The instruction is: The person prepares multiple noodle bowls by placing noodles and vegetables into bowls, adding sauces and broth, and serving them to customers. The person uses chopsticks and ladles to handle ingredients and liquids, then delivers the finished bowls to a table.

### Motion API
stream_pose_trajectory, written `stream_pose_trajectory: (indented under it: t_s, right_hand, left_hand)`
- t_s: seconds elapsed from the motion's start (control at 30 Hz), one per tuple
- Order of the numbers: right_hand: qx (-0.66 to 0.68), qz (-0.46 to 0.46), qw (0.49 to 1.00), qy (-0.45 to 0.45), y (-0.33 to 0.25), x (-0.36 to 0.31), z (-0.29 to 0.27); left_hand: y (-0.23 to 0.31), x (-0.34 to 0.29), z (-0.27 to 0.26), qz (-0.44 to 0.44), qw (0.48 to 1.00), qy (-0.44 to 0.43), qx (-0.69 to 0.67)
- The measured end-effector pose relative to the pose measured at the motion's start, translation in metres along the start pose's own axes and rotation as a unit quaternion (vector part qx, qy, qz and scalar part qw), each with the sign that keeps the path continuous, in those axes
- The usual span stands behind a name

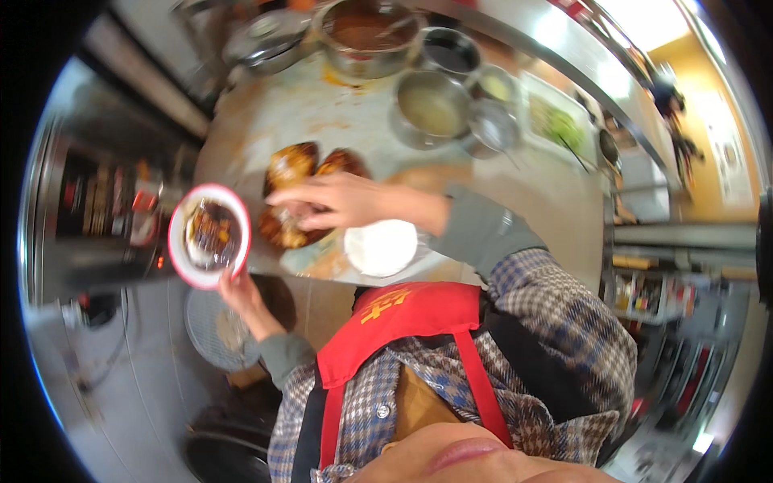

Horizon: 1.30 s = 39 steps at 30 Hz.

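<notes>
My left hand [240, 296], out past the table's left edge, grips the rim of a white bowl [176, 228] with a red edge. Dark brown sauce and small orange-brown bits [216, 233] lie in it. Over several glossy, golden-brown pieces of food [290, 167] hovers my right hand [334, 201], its fingers bent together and slightly blurred. What these fingers hold, if anything, is hidden. White specks dot the browned food, whose exact kind I cannot tell. Close below my right wrist stands a round white dish [381, 247], its contents looking white.
Toward the back stand a big pot of reddish-brown sauce [370, 36], a pot of dark liquid [449, 53], a pot of pale liquid [432, 109] and a lidded pot [270, 40]. A white tray of greens [559, 123] sits at right. A steel shelf [555, 32] overhangs the table.
</notes>
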State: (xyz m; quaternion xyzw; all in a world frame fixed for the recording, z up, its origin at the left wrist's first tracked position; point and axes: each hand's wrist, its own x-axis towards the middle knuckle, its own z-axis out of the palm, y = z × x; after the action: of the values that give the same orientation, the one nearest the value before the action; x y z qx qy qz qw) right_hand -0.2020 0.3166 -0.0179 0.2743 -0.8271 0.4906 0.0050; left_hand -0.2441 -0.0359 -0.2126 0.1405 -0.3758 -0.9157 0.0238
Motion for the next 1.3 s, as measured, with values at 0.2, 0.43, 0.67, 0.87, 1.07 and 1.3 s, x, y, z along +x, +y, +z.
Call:
stream_pose_trajectory:
  t_s: [0.2,0.43,0.67,0.87,1.07,1.3]
  right_hand:
    - [0.086,0.467,0.784,0.400,0.028,-0.288,-0.097]
    - [-0.008,0.340,0.518,0.785,0.143,-0.561,-0.220]
    - [-0.342,0.337,0.751,0.453,0.140,-0.574,-0.293]
    - [-0.404,0.212,0.857,0.238,0.148,-0.530,-0.378]
    - [-0.242,0.361,0.770,0.468,0.111,-0.569,-0.426]
    - [-0.217,0.183,0.844,0.456,0.149,-0.556,-0.424]
  left_hand:
    - [0.016,-0.035,0.021,-0.026,0.992,-0.117,0.048]
    - [-0.052,-0.124,0.126,-0.100,0.991,-0.061,0.068]
    - [-0.170,-0.270,0.226,-0.166,0.984,-0.064,0.018]
    - [-0.242,-0.371,0.280,-0.264,0.958,-0.112,0.011]
    - [-0.266,-0.409,0.298,-0.319,0.938,-0.112,0.076]
    - [-0.305,-0.426,0.311,-0.329,0.925,-0.173,0.082]
